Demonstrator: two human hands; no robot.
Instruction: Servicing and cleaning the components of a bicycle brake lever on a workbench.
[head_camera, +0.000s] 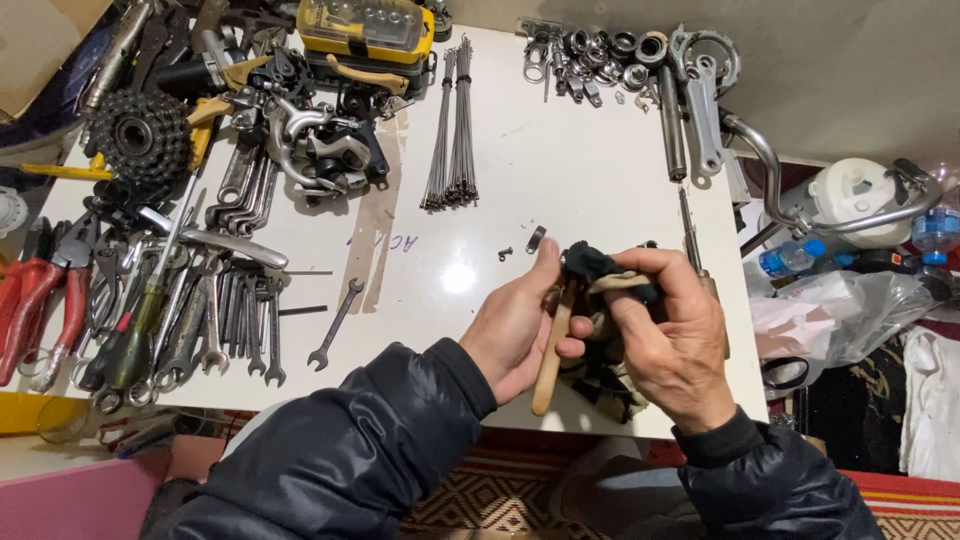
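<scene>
Over the white table (560, 180), at about 5 o'clock in the view, the left hand (515, 325) has its fingers closed around one wooden handle (551, 350), and the right hand (680, 340) pinches one dark rag (592, 263) against its top. One small wrench (335, 324) lies alone at 9 o'clock from the hands, one bundle of spokes (452, 130) at 11 o'clock, and one red pliers (40, 305) far left.

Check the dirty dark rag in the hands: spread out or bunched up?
Bunched up. The dirty dark rag is wadded over the top of the tan wooden handle, pinched by the right hand; its tail hangs crumpled below.
</scene>
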